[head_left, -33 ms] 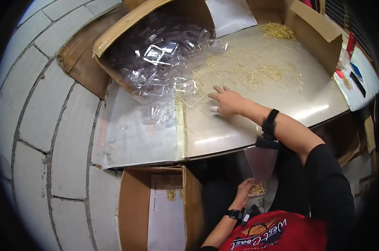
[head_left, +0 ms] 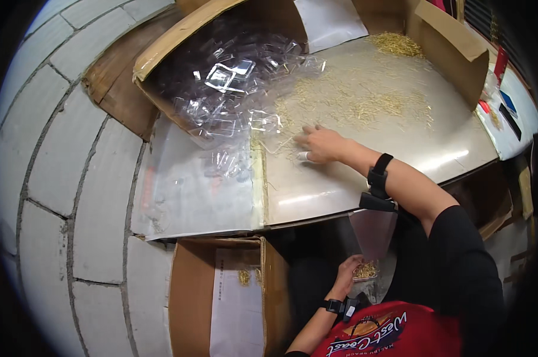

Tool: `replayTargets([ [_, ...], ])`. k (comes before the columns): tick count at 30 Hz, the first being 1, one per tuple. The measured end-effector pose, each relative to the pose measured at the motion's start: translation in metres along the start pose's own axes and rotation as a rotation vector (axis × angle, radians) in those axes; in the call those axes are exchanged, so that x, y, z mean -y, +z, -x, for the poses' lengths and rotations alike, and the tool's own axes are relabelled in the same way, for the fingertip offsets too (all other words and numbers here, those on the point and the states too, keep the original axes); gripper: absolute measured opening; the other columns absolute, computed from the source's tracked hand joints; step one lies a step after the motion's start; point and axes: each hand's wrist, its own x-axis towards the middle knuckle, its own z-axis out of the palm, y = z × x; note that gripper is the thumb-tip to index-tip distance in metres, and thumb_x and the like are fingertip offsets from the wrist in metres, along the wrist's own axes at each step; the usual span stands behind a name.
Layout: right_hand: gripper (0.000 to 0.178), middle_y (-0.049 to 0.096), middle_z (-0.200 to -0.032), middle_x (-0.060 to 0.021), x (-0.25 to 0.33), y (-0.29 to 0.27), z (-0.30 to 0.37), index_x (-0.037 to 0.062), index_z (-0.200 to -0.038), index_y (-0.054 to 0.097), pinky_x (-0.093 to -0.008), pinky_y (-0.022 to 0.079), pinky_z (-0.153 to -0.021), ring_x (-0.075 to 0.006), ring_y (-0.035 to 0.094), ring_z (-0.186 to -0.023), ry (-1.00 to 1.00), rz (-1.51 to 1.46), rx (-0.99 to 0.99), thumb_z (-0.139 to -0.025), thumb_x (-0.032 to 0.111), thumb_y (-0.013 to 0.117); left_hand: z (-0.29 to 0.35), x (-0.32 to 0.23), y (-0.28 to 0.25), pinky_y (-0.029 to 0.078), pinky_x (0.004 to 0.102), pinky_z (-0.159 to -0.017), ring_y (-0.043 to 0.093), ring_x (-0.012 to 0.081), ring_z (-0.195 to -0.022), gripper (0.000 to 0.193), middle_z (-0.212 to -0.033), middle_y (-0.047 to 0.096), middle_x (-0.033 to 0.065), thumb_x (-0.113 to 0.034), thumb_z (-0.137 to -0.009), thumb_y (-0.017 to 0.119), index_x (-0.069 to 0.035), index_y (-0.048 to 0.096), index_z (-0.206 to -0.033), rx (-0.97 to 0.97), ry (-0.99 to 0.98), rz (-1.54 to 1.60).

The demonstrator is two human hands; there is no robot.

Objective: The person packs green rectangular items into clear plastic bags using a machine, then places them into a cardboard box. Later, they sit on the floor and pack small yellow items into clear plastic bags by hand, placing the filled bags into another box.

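My right hand (head_left: pixel 322 145) reaches over the tabletop (head_left: pixel 316 190), palm down with its fingers spread, among scattered thin gold-coloured pieces (head_left: pixel 376 107). White tape wraps one of its fingertips. Below the table edge, my left hand (head_left: pixel 347 275) grips the side of a small clear plastic box (head_left: pixel 365 271) full of gold-coloured pieces. A translucent chute (head_left: pixel 373 231) hangs from the table edge just above that box. Many clear plastic boxes (head_left: pixel 224 77) lie heaped to the left of my right hand, some spilling onto the table.
Cardboard walls (head_left: pixel 453 50) bound the table's far side, near a denser gold heap (head_left: pixel 397 44). An open cardboard carton (head_left: pixel 189 297) stands below on the left, with white paper (head_left: pixel 236 309) inside. A black flat object (head_left: pixel 510 119) lies at the right. Grey block wall (head_left: pixel 49 143) runs along the left.
My right hand's fingers have shifted very slightly to the left on the tabletop. My left hand stays at the small box.
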Motion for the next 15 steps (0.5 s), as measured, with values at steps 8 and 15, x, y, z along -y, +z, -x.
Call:
replayTargets([
  [8,0.038,0.052,-0.123,-0.0139,-0.021,0.045,0.071,0.0072,-0.119,0.055,-0.0364,0.046,-0.091,-0.0294,0.049,-0.116,-0.225,0.036,-0.232,-0.081,0.007,0.051,-0.003,0.0,-0.009,0.051,0.0276,-0.073,0.062,0.0142,-0.08,0.014,-0.089,0.063,0.0055,-0.011,-0.09,0.053,-0.001,0.06,-0.098,-0.096,0.054,-0.021],
  [15,0.043,0.042,-0.138,-0.0143,-0.078,0.025,0.159,0.0088,-0.13,0.047,-0.0332,0.037,-0.102,-0.0277,0.041,-0.126,0.021,-0.426,-0.324,-0.089,0.02,0.05,0.009,-0.021,0.014,0.056,0.0376,-0.075,0.065,0.0251,-0.089,0.023,-0.097,0.063,0.0135,-0.009,-0.088,0.046,0.001,0.054,-0.106,0.076,0.025,0.079],
])
